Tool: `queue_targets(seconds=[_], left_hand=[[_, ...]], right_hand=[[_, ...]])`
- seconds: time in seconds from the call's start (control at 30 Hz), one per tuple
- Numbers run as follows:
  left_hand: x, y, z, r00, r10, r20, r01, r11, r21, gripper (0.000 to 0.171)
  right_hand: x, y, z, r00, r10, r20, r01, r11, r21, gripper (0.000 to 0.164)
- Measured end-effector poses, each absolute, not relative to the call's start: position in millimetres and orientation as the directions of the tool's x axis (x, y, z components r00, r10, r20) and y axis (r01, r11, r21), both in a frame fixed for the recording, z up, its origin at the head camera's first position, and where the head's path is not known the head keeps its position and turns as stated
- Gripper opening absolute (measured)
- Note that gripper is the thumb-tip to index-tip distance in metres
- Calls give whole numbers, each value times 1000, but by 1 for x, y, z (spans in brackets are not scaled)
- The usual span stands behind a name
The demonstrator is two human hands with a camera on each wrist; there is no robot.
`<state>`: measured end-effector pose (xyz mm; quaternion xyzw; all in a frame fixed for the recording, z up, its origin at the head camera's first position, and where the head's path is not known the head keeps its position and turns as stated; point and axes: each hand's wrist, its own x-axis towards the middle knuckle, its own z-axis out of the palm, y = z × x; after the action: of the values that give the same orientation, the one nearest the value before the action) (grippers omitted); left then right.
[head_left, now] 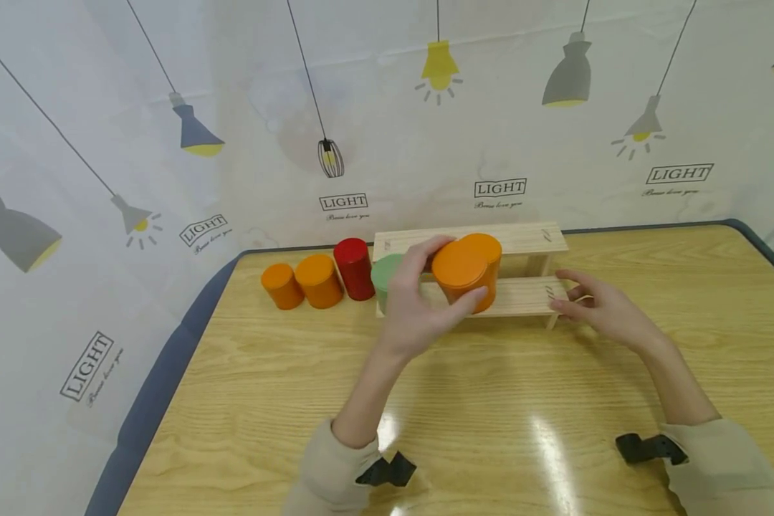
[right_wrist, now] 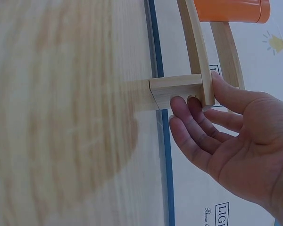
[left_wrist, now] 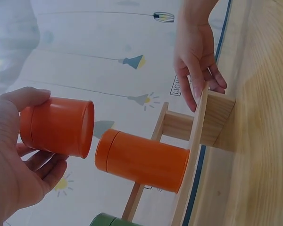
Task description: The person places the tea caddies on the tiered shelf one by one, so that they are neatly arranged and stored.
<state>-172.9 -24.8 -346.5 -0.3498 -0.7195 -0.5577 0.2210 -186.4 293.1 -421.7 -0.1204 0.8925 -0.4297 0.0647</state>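
Observation:
My left hand (head_left: 413, 308) grips an orange lidded canister (left_wrist: 61, 125) and holds it up above the two-step wooden rack (head_left: 525, 295). A taller orange canister (left_wrist: 144, 160) stands on the lower step, apart from the held one in the left wrist view and partly hidden behind it in the head view. Left of it on the rack is a green canister (head_left: 387, 276), partly covered by my left hand. At the rack's right end my right hand (right_wrist: 236, 136) holds the lower board's end, thumb on the upper face and fingers curled beneath.
Left of the rack, a red canister (head_left: 355, 269) and two orange canisters, one small (head_left: 282, 287) and one larger (head_left: 319, 281), stand in a row on the wooden table (head_left: 464, 401). A lamp-patterned cloth (head_left: 413, 143) hangs behind the table's dark edge.

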Motion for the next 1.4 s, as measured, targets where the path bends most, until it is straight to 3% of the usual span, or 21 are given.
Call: queue_targets(seconds=[0.6, 0.93, 1.4], left_hand=[[-167, 32, -371, -763, 425, 486, 605, 207, 768, 71], [-176, 56, -395, -791, 413, 450, 586, 302, 752, 71], [-179, 81, -399, -866, 353, 353, 481, 403, 778, 71]], right_hand=[[-189, 297, -426, -954, -299, 0, -175, 559, -810, 67], [-188, 297, -426, -951, -310, 11, -188, 547, -816, 61], [-187, 296, -424, -950, -313, 6, -189, 559, -807, 59]])
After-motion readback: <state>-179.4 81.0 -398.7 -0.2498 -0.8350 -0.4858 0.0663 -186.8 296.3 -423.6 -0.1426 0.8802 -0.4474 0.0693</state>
